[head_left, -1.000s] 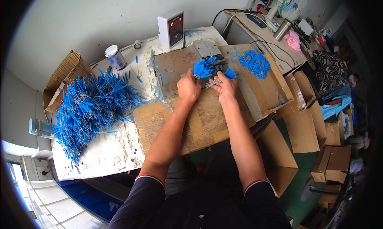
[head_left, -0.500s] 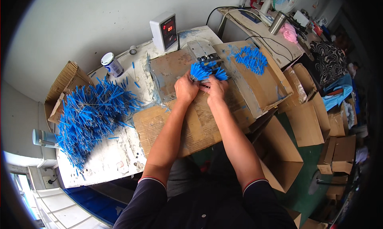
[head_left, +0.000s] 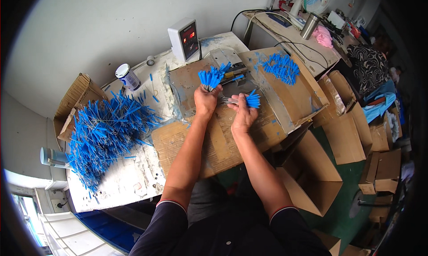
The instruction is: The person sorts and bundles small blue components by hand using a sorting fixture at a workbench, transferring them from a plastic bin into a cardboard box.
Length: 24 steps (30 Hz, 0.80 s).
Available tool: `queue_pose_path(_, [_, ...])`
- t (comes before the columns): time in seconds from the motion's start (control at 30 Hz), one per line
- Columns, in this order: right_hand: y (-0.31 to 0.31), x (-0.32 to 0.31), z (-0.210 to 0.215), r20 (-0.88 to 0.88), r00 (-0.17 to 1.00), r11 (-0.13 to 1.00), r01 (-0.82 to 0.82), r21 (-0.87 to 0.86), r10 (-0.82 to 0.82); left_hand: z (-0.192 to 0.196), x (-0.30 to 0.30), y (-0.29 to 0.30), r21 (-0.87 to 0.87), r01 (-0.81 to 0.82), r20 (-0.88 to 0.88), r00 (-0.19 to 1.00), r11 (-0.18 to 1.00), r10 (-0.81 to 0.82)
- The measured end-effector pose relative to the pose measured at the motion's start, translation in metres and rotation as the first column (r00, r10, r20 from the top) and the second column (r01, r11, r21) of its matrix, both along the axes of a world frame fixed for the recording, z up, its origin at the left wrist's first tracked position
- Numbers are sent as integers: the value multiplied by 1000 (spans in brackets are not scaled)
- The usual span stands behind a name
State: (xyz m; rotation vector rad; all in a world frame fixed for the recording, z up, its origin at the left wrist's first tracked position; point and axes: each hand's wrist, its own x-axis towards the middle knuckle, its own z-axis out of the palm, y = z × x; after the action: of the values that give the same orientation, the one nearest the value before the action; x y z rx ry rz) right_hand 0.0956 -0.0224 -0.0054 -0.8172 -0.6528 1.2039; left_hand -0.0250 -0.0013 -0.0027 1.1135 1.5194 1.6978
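Observation:
My left hand point(head_left: 206, 102) is closed round the thin stems of a bunch of blue-tipped wire pieces point(head_left: 211, 78), its tips fanned upward. Lower and to the right, my right hand point(head_left: 243, 117) grips a second, smaller bunch of blue-tipped wire pieces point(head_left: 253, 100); its blue ends point right and its bare wires left, toward my left hand. The two bunches are apart. Just beyond my hands sits a small metal machine point(head_left: 224, 56), with one blue piece near its front. Both hands are over a cardboard sheet point(head_left: 191, 142) on the table.
A large heap of blue-tipped wire pieces point(head_left: 107, 133) lies at left, beside a cardboard box point(head_left: 73, 100). A white can point(head_left: 128, 76) and a box with a red digital display point(head_left: 184, 39) stand at the back. A shallow cardboard tray point(head_left: 292, 106) at right holds a smaller blue pile point(head_left: 281, 68).
My hands have drawn apart, splitting the blue-tipped pieces into two bunches. The left has gone slightly left, while the right has turned its bunch sideways and lower. The display's red characters have changed.

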Motion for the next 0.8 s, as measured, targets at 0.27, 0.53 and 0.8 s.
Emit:
queue_pose_path(0.27, [1, 15, 10, -3, 996, 990, -85, -112, 86, 15, -16, -12, 28, 196, 314, 929, 980, -195])
queue_pose_path(0.53, [22, 38, 19, 53, 966, 965, -249, -86, 254, 25, -15, -17, 166, 419, 523, 730, 893, -440])
queue_pose_path(0.8, [38, 36, 58, -55, 931, 932, -362, -19, 361, 25, -17, -20, 118, 514, 509, 704, 850, -496])
